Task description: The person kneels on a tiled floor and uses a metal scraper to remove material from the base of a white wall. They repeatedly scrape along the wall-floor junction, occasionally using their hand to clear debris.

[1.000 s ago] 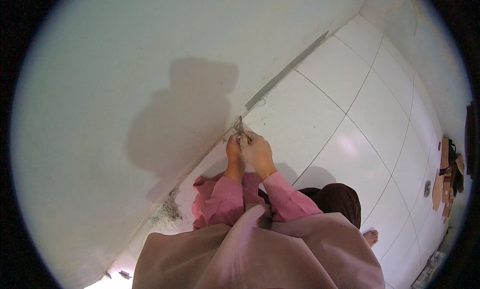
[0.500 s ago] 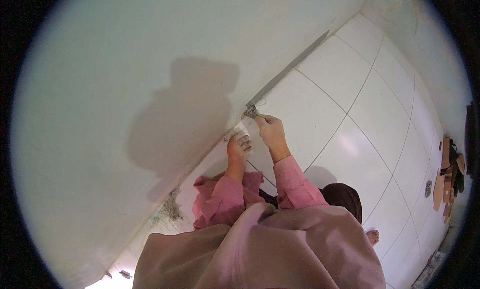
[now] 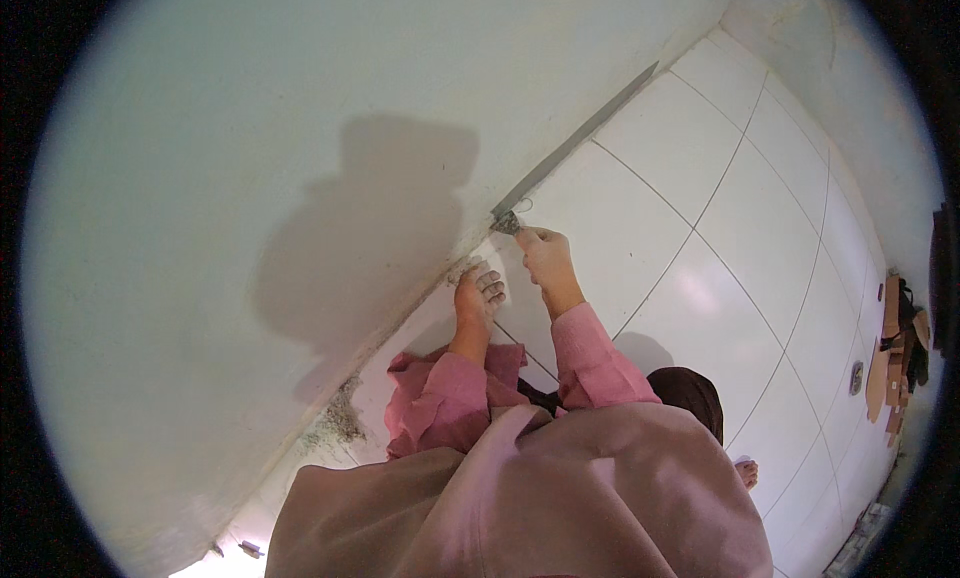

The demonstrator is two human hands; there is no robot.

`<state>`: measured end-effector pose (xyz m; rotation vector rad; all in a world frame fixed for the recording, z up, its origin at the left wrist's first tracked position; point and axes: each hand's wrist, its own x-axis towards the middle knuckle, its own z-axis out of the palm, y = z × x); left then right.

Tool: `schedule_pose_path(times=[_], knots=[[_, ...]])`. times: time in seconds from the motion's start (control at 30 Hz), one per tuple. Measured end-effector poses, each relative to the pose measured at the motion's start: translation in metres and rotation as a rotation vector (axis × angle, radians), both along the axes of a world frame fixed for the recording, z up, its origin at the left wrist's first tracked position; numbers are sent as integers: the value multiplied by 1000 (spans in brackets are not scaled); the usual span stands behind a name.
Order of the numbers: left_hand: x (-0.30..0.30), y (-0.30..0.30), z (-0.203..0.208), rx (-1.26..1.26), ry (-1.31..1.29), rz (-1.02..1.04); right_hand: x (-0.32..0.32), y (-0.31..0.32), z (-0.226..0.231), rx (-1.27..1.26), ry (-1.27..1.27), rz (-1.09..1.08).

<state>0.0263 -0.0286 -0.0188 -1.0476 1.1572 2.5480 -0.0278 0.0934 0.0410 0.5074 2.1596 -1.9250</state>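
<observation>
A small putty knife [image 3: 507,223] is in my right hand [image 3: 549,262], its handle gripped in closed fingers. The smeared, dirty blade meets the base of the pale wall [image 3: 200,178], at the near end of a grey strip [image 3: 570,156]. Lower down and to the left, my left hand [image 3: 481,290] stays close to the wall's foot. Its fingers are curled and coated with pale dust or paste; whatever they hold is hidden. Crumbly material [image 3: 460,269] shows between that hand and the wall.
White floor tiles [image 3: 640,218] spread out to the right. Grey-green debris [image 3: 340,418] lies by the wall at lower left. Cardboard pieces [image 3: 880,378] and dark items lie at the far right, near a round floor drain [image 3: 857,378]. My bare foot [image 3: 747,473] shows at lower right.
My right hand and the putty knife have shifted slightly to the right. The left hand, blurred before, is now sharp and in nearly the same place.
</observation>
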Motion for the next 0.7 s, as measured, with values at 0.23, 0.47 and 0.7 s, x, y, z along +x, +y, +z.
schedule_pose_path(times=[0.23, 0.47, 0.7], knots=[[2, 1, 6, 3, 12, -3, -2, 3, 1, -29, -26, -13], [2, 1, 7, -10, 4, -10, -6, 5, -3, 24, -4, -13], [-1, 2, 6, -6, -25, -23, 26, -11, 28, 269, 197, -8]])
